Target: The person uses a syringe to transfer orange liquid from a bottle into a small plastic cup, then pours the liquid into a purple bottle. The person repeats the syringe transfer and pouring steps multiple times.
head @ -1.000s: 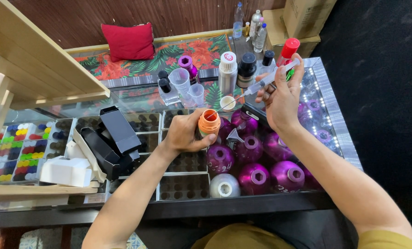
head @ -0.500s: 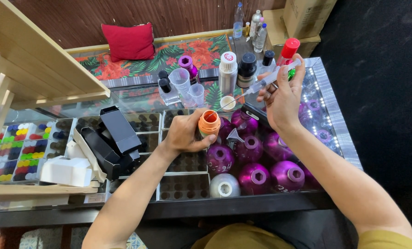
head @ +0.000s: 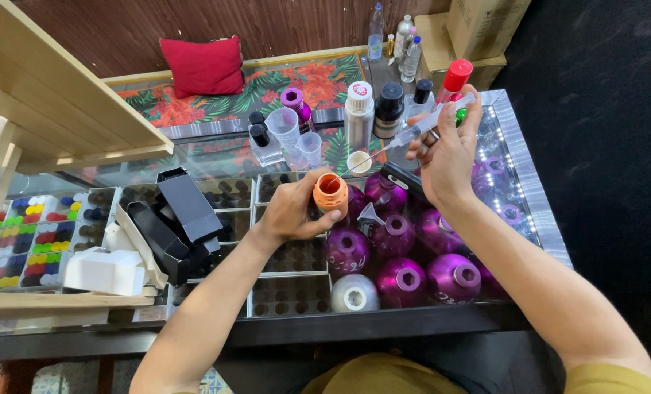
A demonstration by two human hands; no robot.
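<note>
My left hand (head: 294,210) grips a small orange bottle (head: 330,193), open at the top, above the glass counter. A clear syringe (head: 417,129) is held in my right hand (head: 446,149), with its thin needle slanting down toward the orange bottle's mouth. The needle tip sits just above the opening. Several shiny purple bottles (head: 391,235) and one silver bottle (head: 354,293) stand right below both hands.
Clear measuring cups (head: 285,130), a tall silver bottle (head: 359,114), dark-capped bottles (head: 389,109) and a red-capped bottle (head: 454,79) stand behind. Black boxes (head: 173,219) and a white box (head: 105,271) lie left. Trays of coloured caps (head: 30,233) sit far left under a wooden shelf (head: 63,102).
The syringe tip has come closer to the orange bottle's mouth. Both hands otherwise stay nearly still.
</note>
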